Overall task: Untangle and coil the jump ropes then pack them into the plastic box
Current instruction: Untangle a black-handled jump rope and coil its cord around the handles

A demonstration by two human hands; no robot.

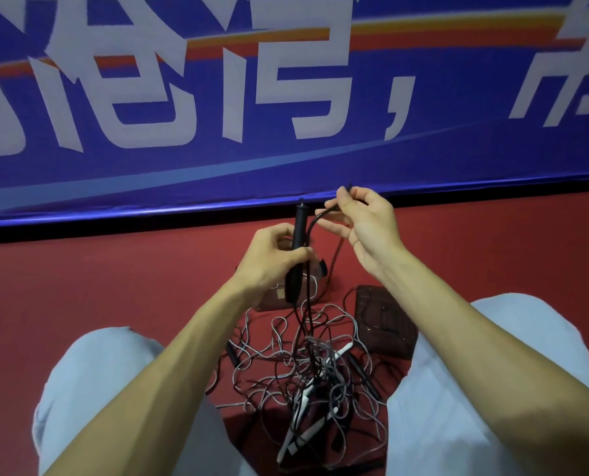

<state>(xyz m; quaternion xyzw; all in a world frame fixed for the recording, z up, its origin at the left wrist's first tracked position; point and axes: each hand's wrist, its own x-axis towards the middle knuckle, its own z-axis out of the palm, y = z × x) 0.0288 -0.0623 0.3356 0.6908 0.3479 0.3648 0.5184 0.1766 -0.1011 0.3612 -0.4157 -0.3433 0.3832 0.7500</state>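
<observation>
Head view: a seated person's left hand [275, 259] grips a black jump-rope handle [299, 223] upright, fingers curled round its lower part. The right hand [365, 221] pinches the black cord [320, 214] between thumb and fingertips, just beside the handle's top. The cord drops into a tangle of jump ropes [279, 359], grey and black with white handles [303, 403], lying on the red floor [114, 286] between the person's knees. A clear plastic box [275, 299] stands on the floor beyond the tangle, partly hidden by the left hand; a dark square lid or tray [385, 321] lies near it. A blue banner [286, 166] with white characters fills the background.
</observation>
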